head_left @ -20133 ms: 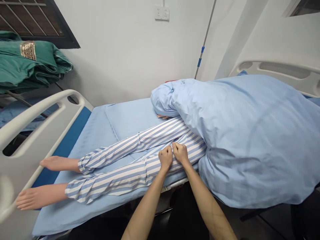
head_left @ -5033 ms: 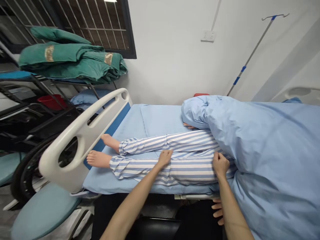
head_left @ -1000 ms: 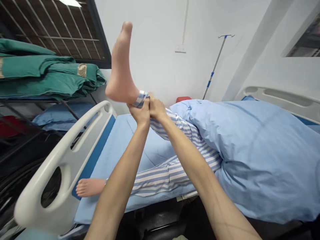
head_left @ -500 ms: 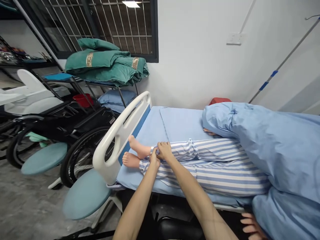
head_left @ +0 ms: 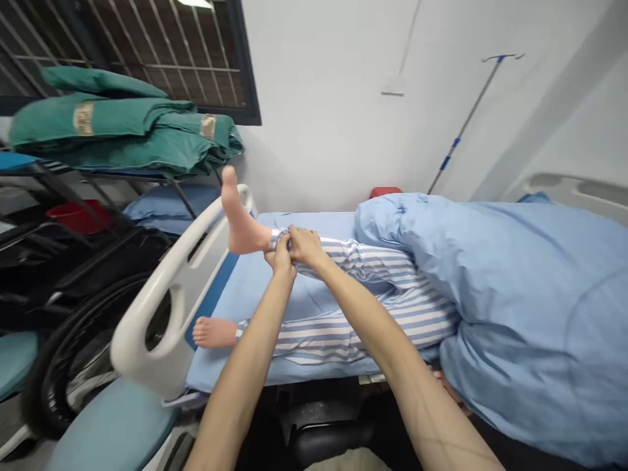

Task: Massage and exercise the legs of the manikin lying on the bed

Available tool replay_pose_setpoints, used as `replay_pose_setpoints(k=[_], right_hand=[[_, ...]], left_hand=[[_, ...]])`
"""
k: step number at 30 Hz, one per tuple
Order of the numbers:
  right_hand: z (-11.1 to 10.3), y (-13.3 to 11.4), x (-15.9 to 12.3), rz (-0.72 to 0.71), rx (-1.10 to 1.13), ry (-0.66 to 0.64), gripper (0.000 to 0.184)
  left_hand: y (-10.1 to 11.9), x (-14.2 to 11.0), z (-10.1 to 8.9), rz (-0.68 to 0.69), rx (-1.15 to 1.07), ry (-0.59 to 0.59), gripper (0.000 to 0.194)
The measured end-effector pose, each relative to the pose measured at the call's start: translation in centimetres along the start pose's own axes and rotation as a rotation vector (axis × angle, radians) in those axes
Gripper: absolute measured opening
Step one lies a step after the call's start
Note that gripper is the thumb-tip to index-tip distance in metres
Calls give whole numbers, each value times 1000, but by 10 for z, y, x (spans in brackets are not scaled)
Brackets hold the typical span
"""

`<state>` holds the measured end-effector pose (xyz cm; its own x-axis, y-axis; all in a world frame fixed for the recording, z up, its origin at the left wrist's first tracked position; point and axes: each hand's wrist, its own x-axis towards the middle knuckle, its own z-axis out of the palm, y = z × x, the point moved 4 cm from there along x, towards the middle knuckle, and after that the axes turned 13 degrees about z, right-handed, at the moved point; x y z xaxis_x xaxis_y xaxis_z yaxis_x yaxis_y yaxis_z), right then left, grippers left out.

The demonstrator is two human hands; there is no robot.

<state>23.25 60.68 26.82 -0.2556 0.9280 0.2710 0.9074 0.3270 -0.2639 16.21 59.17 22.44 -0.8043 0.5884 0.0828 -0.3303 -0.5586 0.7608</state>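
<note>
Left hand (head_left: 280, 258), right hand (head_left: 305, 247) grip striped cuff (head_left: 277, 239); foot (head_left: 240, 219) raised, seemingly mannequin's

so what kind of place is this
Most likely a hospital ward or nursing training room: there's a white-railed hospital bed with blue sheets, a slim metal IV pole with blue bands by the wall, and blue-and-white striped patient pyjamas.

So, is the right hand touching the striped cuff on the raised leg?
Touching: the head view shows the right hand with its fingers closed over the striped cuff.
</note>
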Motion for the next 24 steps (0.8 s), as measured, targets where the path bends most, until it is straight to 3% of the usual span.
replay_pose_setpoints(k=[3,7,10,12,14,17,20,24], right_hand=[[-65,27,17,11,76,82,34],[-147,77,25,78,157,227,41],[-183,108,28,124,226,298,40],[-191,116,30,118,266,317,38],[-186,115,31,105,286,308,37],[-160,96,30,87,271,267,38],[-120,65,24,50,210,219,39],[-50,25,10,9,99,143,36]], left_hand=[[22,-10,71,155,-82,-117,36],[48,-42,162,313,-40,-382,39],[60,-63,204,368,30,-477,43],[62,-68,214,374,40,-492,46],[61,-65,210,367,30,-512,46],[54,-49,182,334,29,-505,44],[42,-26,133,257,28,-419,39],[18,-4,53,91,-9,-251,30]])
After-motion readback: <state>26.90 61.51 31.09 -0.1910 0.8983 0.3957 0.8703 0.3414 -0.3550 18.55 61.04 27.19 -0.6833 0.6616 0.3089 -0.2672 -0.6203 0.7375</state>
